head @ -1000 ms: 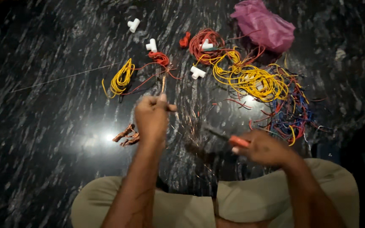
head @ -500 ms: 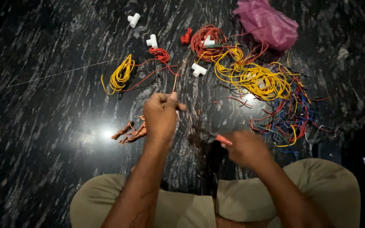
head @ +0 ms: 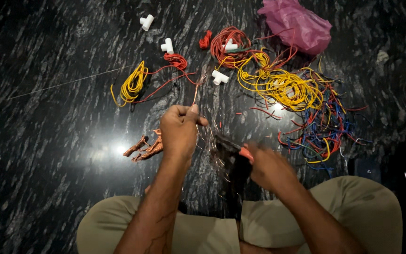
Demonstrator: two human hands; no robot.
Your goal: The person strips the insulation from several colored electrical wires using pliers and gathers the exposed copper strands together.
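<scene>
Pinching a thin, springy red wire [head: 195, 94] at 12 o'clock, the left hand [head: 179, 131] grips near its bared end; the right hand [head: 269, 167] is clamped on a red-handled tool [head: 233, 148].

- One view only — a head-worn camera looking steeply down over the seated person's knees [head: 203, 230] at the dark marble floor [head: 48, 155].
- It sits close: the forearms rise from the bottom edge, the left hand [head: 179, 129] and right hand [head: 269, 164] near centre.
- The wire tangle [head: 287, 89] lies at the far upper right — no second view shares the scene.
</scene>
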